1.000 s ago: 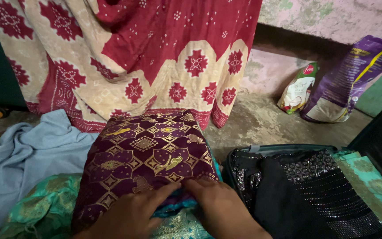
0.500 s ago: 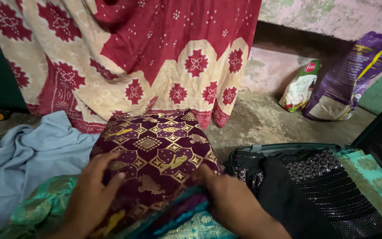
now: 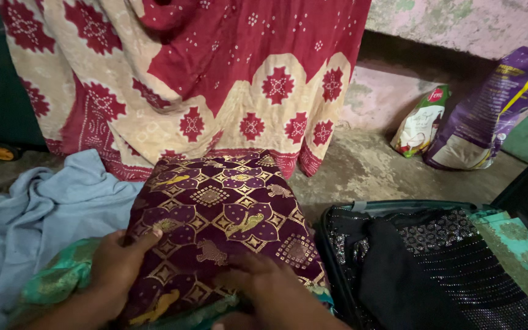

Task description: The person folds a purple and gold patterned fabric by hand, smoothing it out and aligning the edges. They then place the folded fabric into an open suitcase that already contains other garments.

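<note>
We saw both hands on a folded maroon cloth (image 3: 215,226) with gold woven patterns, which lay in front of the person, on top of a green and gold cloth (image 3: 56,284). The left hand (image 3: 114,269) was at the left edge of the maroon cloth, with the thumb over the top and the fingers curled around the border, so it was gripping the cloth. The right hand (image 3: 267,287) lay flat on the near part of the cloth, with fingers spread and pressing down; it was not closed around anything.

To the left of the maroon cloth there was a crumpled pale blue cloth (image 3: 38,208). To the right there was an open suitcase (image 3: 410,206), just beside the maroon cloth, and inside it a black sequined garment (image 3: 423,269) and a turquoise fabric (image 3: 514,244). Behind the maroon cloth a red and cream patterned cloth (image 3: 215,79) hung down to the floor. Against the back wall, well apart from the hands, stood a purple bag (image 3: 490,110) and a smaller white and green bag (image 3: 423,122), touching one another.
</note>
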